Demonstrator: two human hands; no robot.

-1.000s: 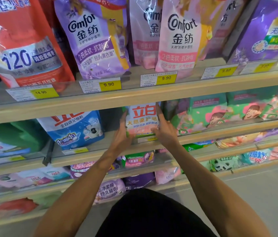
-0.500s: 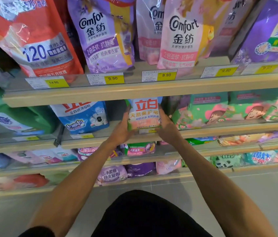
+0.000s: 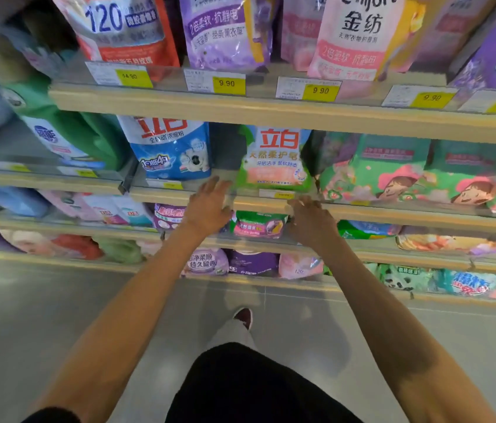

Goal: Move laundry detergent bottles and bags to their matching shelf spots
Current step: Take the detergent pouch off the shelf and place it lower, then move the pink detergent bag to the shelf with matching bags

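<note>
A green and white detergent bag with red characters stands upright on the second shelf, between a blue detergent bag and green bags with cartoon figures. My left hand hovers just below and left of it, fingers spread and holding nothing. Below the bag's right corner is my right hand, fingers relaxed, also holding nothing. Neither hand touches the bag.
The top shelf holds a red bag, a purple Comfort bag and a pink Comfort bag, with yellow price tags along its edge. Lower shelves carry smaller pouches. Grey floor lies below.
Both hands let go of the green and white bag and dropped back below the shelf edge. The bag now stands on the shelf by itself.
</note>
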